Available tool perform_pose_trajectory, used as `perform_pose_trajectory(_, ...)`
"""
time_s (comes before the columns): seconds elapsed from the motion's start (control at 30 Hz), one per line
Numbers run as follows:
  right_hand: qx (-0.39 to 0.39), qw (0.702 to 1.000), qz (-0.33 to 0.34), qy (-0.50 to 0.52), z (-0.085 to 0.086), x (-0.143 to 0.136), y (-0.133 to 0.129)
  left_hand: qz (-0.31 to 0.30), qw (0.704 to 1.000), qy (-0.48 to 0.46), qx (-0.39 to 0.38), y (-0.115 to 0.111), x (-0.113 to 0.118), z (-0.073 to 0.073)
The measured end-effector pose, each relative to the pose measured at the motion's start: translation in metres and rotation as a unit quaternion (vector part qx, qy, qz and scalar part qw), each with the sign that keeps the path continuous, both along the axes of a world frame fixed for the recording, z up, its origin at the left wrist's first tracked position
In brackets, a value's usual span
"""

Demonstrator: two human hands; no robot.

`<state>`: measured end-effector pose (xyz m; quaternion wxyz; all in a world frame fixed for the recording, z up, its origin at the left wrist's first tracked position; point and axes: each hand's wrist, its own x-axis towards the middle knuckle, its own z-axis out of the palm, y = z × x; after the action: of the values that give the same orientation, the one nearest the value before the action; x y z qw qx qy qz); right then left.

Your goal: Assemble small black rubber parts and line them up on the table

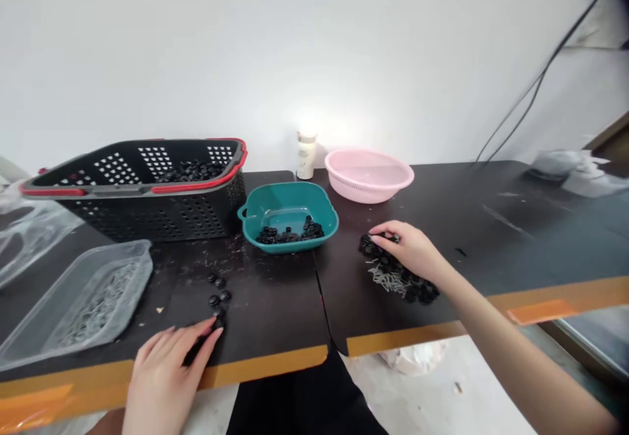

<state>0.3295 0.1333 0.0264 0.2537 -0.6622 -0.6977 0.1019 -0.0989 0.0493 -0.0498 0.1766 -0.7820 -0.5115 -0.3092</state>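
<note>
Near the table's front edge at left, my left hand (170, 363) is closed round small black round parts, its fingertips at a black piece. Just beyond its fingers lie several loose black parts (219, 282). On the right, my right hand (410, 248) has its thumb and fingers together at the back of a pile of black parts (422, 289); what it pinches is too small to make out. Thin pale pins (388, 279) lie beside that pile. Black parts also lie in the teal basin (289, 198) between and beyond my hands.
A black basket (162, 219) with red handles holds black parts at back left. In front is a clear tray (140, 258) with small metallic pieces. A pink basin (368, 189) and a white bottle (305, 156) stand by the wall. Plastic bags (592, 176) lie far right.
</note>
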Motion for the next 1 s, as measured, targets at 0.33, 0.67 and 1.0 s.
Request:
perform_pose_trajectory(0.33,-0.076,0.98,0.096,-0.159,-0.011,0.0,0.048,-0.015,0.997,0.029,0.071,0.012,0.041,0.069)
perform_pose_trajectory(0.67,-0.098,0.969,0.09,-0.206,-0.005,-0.016,0.039,0.001,0.929,0.194,-0.316,0.179,0.13,0.135)
perform_pose_trajectory(1.0,-0.023,0.968,0.248,-0.027,-0.014,-0.068,-0.023,0.047,0.841,0.24,-0.483,0.23,0.147,0.101)
